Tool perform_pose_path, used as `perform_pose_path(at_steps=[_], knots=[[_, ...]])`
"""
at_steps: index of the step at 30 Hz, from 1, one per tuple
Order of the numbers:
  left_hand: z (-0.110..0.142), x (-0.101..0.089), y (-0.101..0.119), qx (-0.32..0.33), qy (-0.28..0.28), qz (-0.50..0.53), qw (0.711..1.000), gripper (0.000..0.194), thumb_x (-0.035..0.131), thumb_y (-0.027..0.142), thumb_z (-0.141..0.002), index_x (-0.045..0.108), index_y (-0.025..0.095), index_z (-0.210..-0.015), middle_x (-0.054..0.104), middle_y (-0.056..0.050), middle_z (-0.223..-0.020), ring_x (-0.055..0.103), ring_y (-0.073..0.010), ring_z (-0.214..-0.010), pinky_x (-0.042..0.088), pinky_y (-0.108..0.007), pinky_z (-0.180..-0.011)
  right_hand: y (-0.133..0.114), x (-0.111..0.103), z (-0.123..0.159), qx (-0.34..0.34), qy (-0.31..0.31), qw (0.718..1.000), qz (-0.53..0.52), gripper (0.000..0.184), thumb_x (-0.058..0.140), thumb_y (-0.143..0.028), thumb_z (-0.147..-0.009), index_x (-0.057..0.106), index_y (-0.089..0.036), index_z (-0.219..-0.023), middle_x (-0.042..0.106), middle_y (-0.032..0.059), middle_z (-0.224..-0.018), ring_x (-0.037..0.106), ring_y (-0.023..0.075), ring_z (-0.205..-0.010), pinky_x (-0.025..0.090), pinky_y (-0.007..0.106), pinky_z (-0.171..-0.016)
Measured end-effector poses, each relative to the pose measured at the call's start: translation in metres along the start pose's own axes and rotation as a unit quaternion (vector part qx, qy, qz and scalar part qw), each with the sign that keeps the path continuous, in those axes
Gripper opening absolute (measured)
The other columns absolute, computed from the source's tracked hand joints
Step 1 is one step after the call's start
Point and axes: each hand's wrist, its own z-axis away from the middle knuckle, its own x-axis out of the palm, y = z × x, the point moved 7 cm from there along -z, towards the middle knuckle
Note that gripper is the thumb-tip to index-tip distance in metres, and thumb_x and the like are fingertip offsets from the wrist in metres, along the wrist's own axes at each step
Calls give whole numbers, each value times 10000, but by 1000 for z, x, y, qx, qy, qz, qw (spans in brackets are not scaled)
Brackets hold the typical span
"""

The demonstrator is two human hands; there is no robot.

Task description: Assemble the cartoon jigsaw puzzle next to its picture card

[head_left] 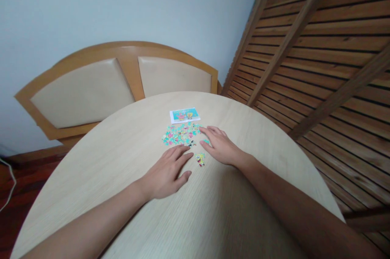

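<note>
A loose heap of small teal, pink and yellow puzzle pieces [180, 133] lies on the round pale wooden table [122, 145]. My right hand [219, 145] rests flat at the heap's right edge, fingers stretched out and touching pieces. My left hand [167, 171] lies palm down just below the heap, fingers spread, holding nothing. Between the two hands sits a small joined yellow cluster of pieces [200, 159]. Behind the heap lies a printed reference picture [184, 115] with a cartoon scene.
A wooden bench with two beige padded back panels [115, 84] curves behind the table against a pale blue wall. A slatted wooden partition [319, 47] runs along the right. A white cable [9, 186] lies on the dark floor at left.
</note>
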Motion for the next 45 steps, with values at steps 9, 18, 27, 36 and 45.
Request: perform_pose_path(at_steps=[9,18,27,36,45], knots=[[0,1,-2,-4,3,5,1000,480,550,352,-985,500,185,-1432,472,-167,-1509,418,-331,-1417,366,-561,-1182,2,11,-52,-11,-53,998,-20,579,445,-390,-1025,371,-161,-1552,538,141,-1506,345,305,-1466,264,513,-1194],[0,1,-1,6,1,8,1000,477,544,352,-991,490,179,-1432,458,-175,-1512,406,-340,-1420,368,-576,-1174,61,4,-53,96,-5,995,-39,569,413,-202,-985,369,-152,-1550,598,147,-1449,458,308,-1403,355,542,-1149],[-3,-3,6,28,0,20,999,456,513,326,-1004,481,194,-1439,491,-163,-1476,450,-325,-1378,391,-555,-1155,83,-29,6,134,37,990,-28,379,481,-87,-901,681,-94,-1223,734,163,-1227,680,267,-1159,482,413,-1057],[-2,-7,18,77,-46,25,996,442,484,263,-1015,509,256,-1456,525,-108,-1476,463,-303,-1377,408,-516,-1140,71,-41,39,104,17,987,-119,232,565,-195,-887,738,-187,-1040,779,62,-929,728,204,-851,551,316,-786],[-3,-7,17,74,-47,31,996,449,485,258,-1008,502,266,-1456,530,-93,-1487,468,-301,-1377,394,-519,-1149,29,-27,46,36,-117,957,-262,330,578,-131,-823,706,-177,-1123,768,66,-997,724,177,-890,575,323,-848]])
